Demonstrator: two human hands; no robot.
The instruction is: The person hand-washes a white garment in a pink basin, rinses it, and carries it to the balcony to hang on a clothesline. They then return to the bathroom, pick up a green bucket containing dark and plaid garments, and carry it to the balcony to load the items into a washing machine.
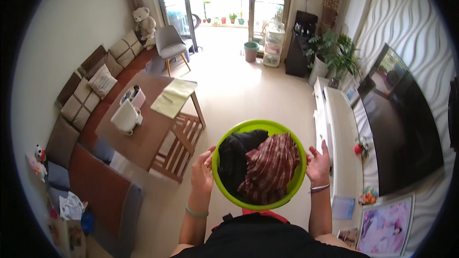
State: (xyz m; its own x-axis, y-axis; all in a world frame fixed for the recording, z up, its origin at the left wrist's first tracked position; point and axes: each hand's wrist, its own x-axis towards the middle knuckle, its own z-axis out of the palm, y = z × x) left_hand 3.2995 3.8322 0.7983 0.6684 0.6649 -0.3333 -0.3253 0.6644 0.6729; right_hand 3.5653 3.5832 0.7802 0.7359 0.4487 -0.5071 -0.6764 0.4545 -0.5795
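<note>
A round lime-green basin is held level in front of my body, one hand at each side. My left hand grips its left rim, fingers curled at the edge and partly hidden. On the opposite side my right hand holds the rim, thumb up and fingers going behind the wall. Inside lie a dark garment on the left and a red-and-white checked cloth bunched on the right. A bracelet circles each wrist.
To the left stands a wooden table with a white container; a long sofa lines the wall. A grey chair is farther off. On the right runs a white TV cabinet. Ahead, a bin stands near the balcony doorway.
</note>
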